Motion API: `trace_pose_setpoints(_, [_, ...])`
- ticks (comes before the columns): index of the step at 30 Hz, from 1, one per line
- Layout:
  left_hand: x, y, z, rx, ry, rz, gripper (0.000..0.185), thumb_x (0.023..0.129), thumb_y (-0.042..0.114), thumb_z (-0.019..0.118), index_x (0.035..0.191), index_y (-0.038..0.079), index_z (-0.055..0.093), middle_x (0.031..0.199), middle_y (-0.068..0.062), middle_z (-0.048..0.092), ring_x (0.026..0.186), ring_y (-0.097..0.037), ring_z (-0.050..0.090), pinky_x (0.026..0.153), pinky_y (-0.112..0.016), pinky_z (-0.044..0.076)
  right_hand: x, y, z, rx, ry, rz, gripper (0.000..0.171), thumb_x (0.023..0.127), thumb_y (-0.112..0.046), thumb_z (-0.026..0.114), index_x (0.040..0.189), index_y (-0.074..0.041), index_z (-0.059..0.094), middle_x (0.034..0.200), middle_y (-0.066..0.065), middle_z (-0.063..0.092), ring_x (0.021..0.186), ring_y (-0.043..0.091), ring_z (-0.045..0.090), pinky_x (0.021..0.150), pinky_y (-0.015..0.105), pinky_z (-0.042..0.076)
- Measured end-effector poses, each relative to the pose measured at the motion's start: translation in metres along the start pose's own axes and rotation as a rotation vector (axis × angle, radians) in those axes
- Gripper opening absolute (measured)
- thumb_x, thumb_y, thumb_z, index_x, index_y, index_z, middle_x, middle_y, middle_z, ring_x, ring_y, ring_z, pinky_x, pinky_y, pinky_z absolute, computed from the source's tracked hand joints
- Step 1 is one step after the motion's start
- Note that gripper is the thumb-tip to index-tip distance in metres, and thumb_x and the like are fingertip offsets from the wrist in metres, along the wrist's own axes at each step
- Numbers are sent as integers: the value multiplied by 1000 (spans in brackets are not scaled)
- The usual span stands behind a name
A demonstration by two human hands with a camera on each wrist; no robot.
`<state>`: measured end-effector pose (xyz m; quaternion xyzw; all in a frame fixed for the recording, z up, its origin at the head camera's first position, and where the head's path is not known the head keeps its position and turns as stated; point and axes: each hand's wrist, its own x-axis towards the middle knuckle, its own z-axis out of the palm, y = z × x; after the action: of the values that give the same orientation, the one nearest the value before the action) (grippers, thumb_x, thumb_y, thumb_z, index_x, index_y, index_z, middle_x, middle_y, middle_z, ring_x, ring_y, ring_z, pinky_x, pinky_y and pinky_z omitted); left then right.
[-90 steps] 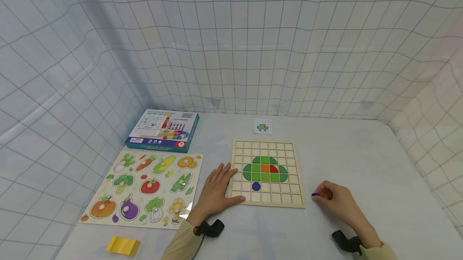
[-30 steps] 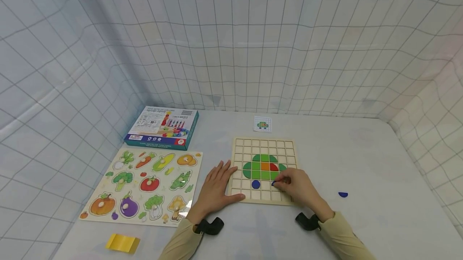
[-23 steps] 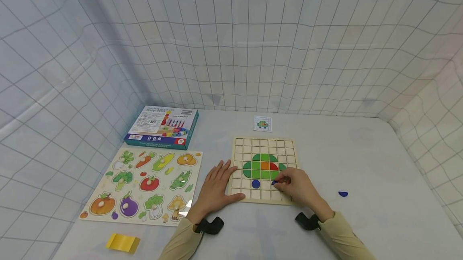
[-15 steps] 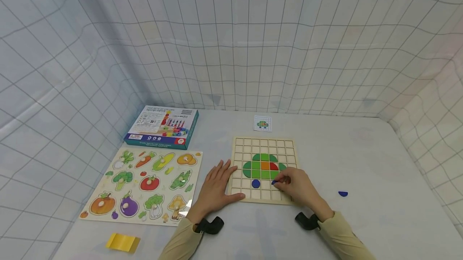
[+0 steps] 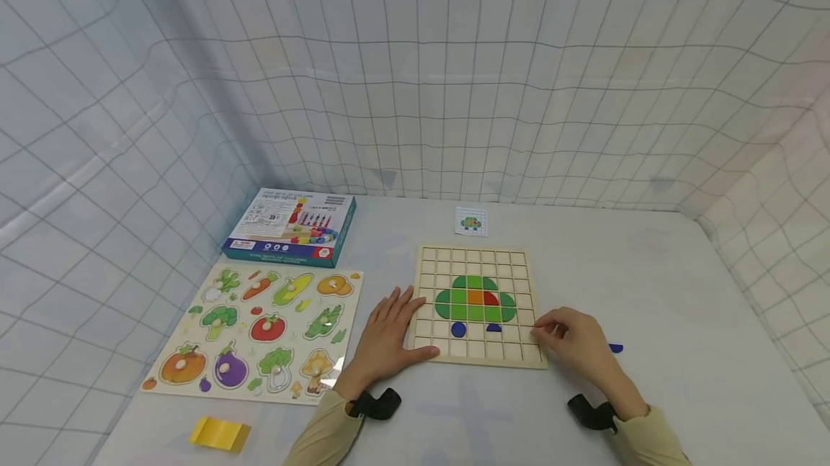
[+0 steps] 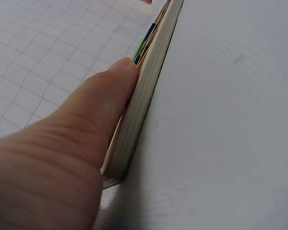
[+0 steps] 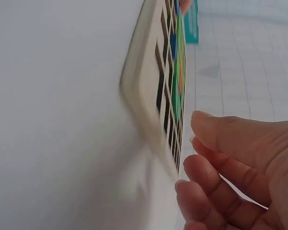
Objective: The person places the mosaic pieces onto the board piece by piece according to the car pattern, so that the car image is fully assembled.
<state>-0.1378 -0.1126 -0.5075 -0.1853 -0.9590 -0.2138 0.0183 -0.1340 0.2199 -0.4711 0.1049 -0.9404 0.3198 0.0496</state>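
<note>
The right hand [image 5: 577,342] has left the blue half-circle [image 5: 493,328] in the grid board [image 5: 480,256], fingers loosely curled, empty; the left hand [image 5: 387,336] lies flat, steadying the board's left edge.

A vegetable puzzle [image 5: 259,333] is lying beside a blue box [image 5: 292,228]; a yellow block [image 5: 220,436] is sitting nearer than the puzzle.
</note>
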Motion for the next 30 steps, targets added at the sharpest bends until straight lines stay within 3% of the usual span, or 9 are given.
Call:
trace_pose_setpoints(8, [-1, -2, 1, -9, 6, -4, 88, 73, 70, 57, 143, 21, 35, 153, -3, 23, 143, -23, 10, 114, -45, 13, -20, 38, -38, -93, 114, 45, 11, 76, -19, 76, 84, -13, 72, 80, -1, 66, 74, 17, 57, 59, 27, 43])
trace_pose_setpoints(16, [0, -3, 3, -5, 5, 1, 88, 73, 72, 55, 143, 22, 34, 153, -2, 22, 143, -22, 9, 114, -45, 12, -35, 62, -58, -111, 66, 183, 26, 82, -30, 70, 95, -8, 71, 98, 14, 66, 86, 27, 58, 66, 35, 44])
trace_pose_setpoints(26, [0, -3, 2, -3, 7, 1, 88, 73, 71, 56, 143, 22, 34, 153, -2, 22, 143, -22, 9, 114, -44, 12, -45, 67, -52, -97, 21, 231, 21, 80, -26, 72, 93, -9, 71, 87, 3, 62, 70, 6, 52, 57, 23, 42])
trace_pose_setpoints(30, [0, -2, 2, -1, 5, 1, 88, 73, 70, 56, 143, 22, 34, 153, -2, 22, 143, -21, 9, 114, -44, 12, -48, 66, -53, -91, -13, 242, 20, 80, -25, 72, 93, -9, 71, 87, 2, 62, 67, 3, 50, 56, 21, 41])
